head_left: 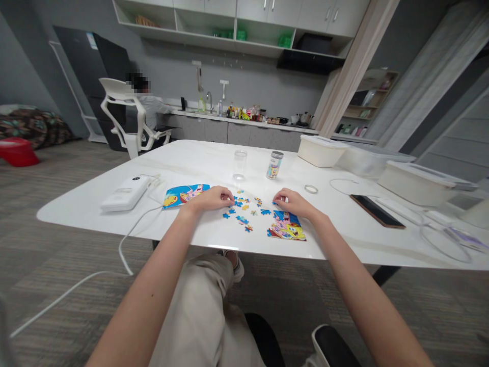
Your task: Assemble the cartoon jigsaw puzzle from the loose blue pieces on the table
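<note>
Loose jigsaw puzzle pieces [242,220], mostly blue and yellow, lie scattered on the white table between my hands. My left hand [212,198] has its fingers curled together at the left side of the pieces; whether a piece is in them is hidden. On the other side, my right hand [292,202] pinches a small blue puzzle piece [274,203] at its fingertips. Just below it lies a joined section of puzzle [287,227] with a yellow cartoon figure. A cartoon picture sheet [179,197] lies flat by my left wrist, partly covered by it.
Behind the pieces stand a clear jar [240,164] and a cartoon-printed canister [274,165]. A ring-shaped lid [310,189], a dark phone [376,210] and lidded boxes [321,151] are on the right. At left is a white power bank [126,194] with cables. A person sits far back.
</note>
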Action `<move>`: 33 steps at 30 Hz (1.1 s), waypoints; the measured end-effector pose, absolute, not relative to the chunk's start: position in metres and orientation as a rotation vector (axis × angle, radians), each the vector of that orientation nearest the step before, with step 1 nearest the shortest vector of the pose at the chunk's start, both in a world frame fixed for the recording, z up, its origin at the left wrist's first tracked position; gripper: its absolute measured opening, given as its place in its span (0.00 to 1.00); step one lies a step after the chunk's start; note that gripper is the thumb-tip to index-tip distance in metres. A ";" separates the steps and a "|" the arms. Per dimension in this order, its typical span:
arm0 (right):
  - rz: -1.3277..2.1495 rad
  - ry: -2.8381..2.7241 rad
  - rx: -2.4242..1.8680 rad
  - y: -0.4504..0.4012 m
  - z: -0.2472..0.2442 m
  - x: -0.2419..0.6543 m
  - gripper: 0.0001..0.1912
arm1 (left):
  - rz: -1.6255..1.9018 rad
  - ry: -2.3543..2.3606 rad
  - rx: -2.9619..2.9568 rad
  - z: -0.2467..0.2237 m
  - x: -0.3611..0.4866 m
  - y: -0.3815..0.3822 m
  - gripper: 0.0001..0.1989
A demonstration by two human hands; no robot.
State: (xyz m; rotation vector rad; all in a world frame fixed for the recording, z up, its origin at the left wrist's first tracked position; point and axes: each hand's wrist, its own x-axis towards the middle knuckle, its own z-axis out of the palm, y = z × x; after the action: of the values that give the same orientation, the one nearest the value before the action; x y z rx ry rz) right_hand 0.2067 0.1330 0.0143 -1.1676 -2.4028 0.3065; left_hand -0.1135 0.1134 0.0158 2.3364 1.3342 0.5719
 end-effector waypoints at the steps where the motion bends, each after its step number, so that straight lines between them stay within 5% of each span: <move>1: 0.306 -2.406 -1.165 0.133 0.015 0.207 0.07 | 0.600 1.383 2.356 0.015 -0.114 0.114 0.15; 33: 0.327 -2.436 -1.231 0.129 0.018 0.205 0.08 | 0.642 1.601 2.503 0.011 -0.114 0.119 0.16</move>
State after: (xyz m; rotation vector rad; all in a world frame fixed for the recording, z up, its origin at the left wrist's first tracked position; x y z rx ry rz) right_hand 0.2053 0.1292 0.0185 -1.2314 -2.4360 0.3270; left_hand -0.1137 0.1194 0.0113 2.5029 1.6007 0.6416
